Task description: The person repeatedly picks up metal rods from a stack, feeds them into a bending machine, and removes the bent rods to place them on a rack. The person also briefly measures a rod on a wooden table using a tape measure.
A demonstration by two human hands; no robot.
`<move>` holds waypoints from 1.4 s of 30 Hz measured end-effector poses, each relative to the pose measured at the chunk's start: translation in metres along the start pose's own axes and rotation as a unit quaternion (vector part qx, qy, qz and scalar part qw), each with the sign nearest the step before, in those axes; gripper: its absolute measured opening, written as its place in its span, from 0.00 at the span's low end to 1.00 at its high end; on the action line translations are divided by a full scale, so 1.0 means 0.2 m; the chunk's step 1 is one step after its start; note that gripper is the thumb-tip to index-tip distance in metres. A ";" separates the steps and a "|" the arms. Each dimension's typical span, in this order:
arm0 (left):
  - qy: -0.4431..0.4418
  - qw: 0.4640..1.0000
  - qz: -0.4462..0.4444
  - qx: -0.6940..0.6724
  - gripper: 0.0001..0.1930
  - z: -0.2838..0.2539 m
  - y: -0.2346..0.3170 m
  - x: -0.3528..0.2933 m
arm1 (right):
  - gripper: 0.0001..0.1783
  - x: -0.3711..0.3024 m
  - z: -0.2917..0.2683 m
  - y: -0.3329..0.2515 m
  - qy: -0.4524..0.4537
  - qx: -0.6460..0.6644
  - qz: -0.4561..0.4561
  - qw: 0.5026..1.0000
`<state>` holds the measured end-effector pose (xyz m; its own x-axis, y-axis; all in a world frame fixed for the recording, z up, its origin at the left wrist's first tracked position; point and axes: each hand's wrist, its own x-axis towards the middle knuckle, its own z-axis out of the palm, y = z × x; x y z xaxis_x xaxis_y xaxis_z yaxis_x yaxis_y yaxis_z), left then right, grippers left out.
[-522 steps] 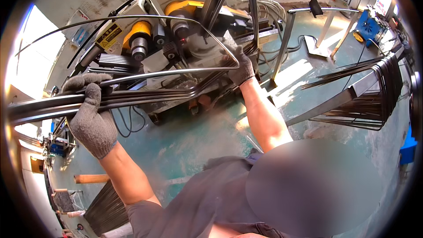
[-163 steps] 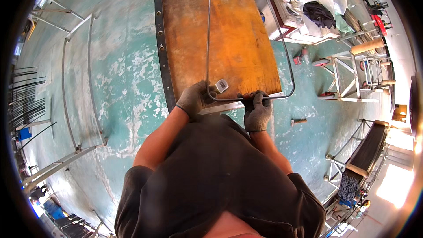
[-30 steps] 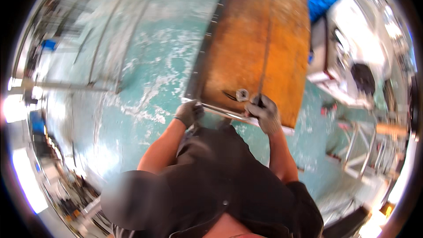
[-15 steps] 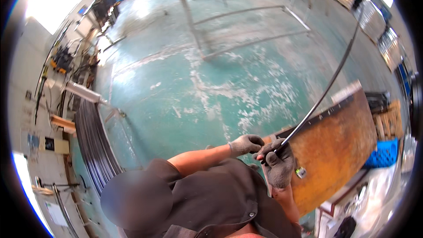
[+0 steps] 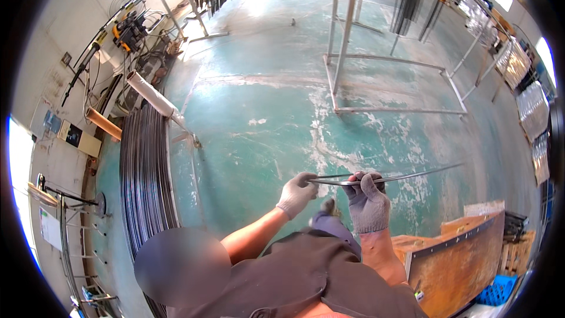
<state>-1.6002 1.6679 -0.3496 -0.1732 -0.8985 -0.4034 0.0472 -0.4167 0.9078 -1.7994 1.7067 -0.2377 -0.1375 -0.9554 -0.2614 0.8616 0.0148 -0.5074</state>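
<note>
The grey-knit-gloved left hand (image 5: 297, 194) and matching right hand (image 5: 369, 205) grasp a slender grey metal rod (image 5: 400, 176), its long axis crosswise, far end pointing right, slightly forward

Metalworking shop: scuffed green floor (image 5: 253, 159), stack of long dark rods (image 5: 144, 171). Beyond stack, yellow-and-black machine (image 5: 129, 32); right of stack, tubular metal frame (image 5: 400, 110), rust-orange bench (image 5: 456, 262).

No lettering or numbers can be read.
</note>
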 end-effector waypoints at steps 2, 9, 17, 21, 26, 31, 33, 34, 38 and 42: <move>0.048 0.995 -0.041 -0.072 0.20 -0.11 0.06 0.13 | 0.04 0.21 0.00 0.09 0.032 0.050 0.046 0.997; 0.074 0.963 0.037 -0.255 0.16 -0.66 0.30 0.80 | 0.03 1.01 0.06 0.41 0.093 0.155 0.224 0.958; 0.141 0.938 0.143 -0.284 0.08 -1.29 1.08 1.33 | 0.13 1.85 0.62 0.78 0.072 -0.037 0.476 0.876; 0.184 0.940 0.171 -0.231 0.08 -1.62 1.21 1.64 | 0.17 2.25 0.84 1.08 -0.112 -0.625 0.117 0.764; 0.229 0.930 0.195 -0.212 0.06 -1.99 1.39 2.20 | 0.16 2.78 1.40 1.56 -0.305 -0.662 -0.041 0.683; 0.205 0.947 0.176 -0.175 0.09 -2.46 1.83 2.71 | 0.14 3.37 1.74 2.08 -0.225 -0.584 0.088 0.775; 0.172 0.960 0.175 -0.132 0.10 -2.68 1.99 2.90 | 0.15 3.57 1.93 2.16 -0.192 -0.596 0.026 0.779; 0.181 0.963 0.170 -0.107 0.10 -2.77 2.05 3.00 | 0.14 3.68 2.04 2.21 -0.185 -0.595 0.007 0.782; 0.210 0.963 0.157 -0.061 0.11 -3.09 2.25 3.36 | 0.12 4.17 2.36 2.43 -0.190 -0.591 0.027 0.783; 0.266 0.959 0.083 -0.042 0.10 -3.50 2.21 3.74 | 0.12 4.73 2.66 2.73 -0.220 -0.569 -0.019 0.792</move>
<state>-1.0204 0.7154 -0.3291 0.3696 -0.8872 -0.2762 0.1140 -0.2517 0.9611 -1.1992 0.6550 -0.3256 0.2467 -0.9681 -0.0444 -0.1713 0.0016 -0.9852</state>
